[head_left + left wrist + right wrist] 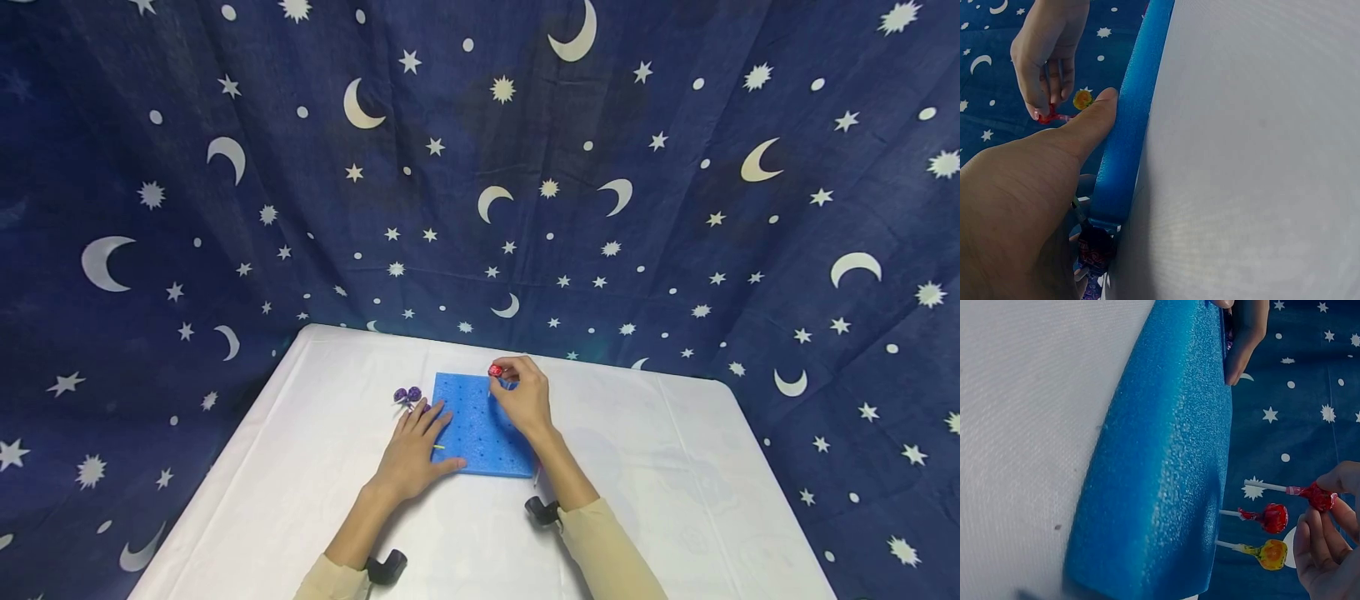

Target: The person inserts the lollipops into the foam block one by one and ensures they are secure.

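Observation:
My right hand (527, 400) pinches a red-wrapped lollipop (1320, 497) by its head, over the far part of a blue foam board (480, 433) dotted with small holes. Its white stick points toward the board, the tip apart from it in the right wrist view. Beside it, another red lollipop (1274, 519) and a yellow lollipop (1272, 554) stand with their sticks in the board. With fingers spread, my left hand (411, 457) rests on the board's left edge, its thumb along the near edge. Purple lollipops (414, 393) lie by its fingertips; a dark-wrapped lollipop (1095, 249) shows below it.
A white-covered table (675, 483) holds the board. Behind it hangs a dark blue curtain (450, 200) with moons and stars. A small yellow stick-like piece (438, 447) shows beside the left hand. Black wrist mounts (387, 567) sit on both forearms.

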Available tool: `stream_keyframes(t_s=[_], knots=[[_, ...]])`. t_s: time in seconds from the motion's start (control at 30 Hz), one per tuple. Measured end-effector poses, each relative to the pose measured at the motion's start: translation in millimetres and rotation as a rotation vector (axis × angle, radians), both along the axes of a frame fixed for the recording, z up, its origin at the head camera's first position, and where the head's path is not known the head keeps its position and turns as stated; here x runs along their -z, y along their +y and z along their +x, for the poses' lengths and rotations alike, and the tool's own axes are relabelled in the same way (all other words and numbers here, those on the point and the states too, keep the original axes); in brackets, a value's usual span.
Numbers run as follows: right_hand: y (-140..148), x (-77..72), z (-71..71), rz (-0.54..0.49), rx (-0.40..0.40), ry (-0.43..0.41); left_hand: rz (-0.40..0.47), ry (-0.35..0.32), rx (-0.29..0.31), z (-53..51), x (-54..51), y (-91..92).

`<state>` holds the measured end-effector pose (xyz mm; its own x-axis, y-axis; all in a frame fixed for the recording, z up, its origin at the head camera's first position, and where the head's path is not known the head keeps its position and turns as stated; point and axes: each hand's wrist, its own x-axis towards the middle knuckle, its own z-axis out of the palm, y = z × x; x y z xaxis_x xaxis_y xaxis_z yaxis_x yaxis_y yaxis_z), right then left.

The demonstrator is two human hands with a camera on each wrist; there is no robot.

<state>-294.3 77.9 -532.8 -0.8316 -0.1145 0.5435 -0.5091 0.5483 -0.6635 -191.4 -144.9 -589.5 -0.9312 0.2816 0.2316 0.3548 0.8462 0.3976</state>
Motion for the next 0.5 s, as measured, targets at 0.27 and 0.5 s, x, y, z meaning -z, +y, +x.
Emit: stream_keyframes(t_s=[0.27,0.5], knots=[[-4.3,2.2,-1.7,-0.005,-0.008,-0.003,-0.022,-0.033,-0.015,0.4,0.5,-0.1],[-7.5,2.4,-4.0,-0.007,-0.011,-0.021,-0.029,-0.029,-0.019,-0.5,0.7,0.6]])
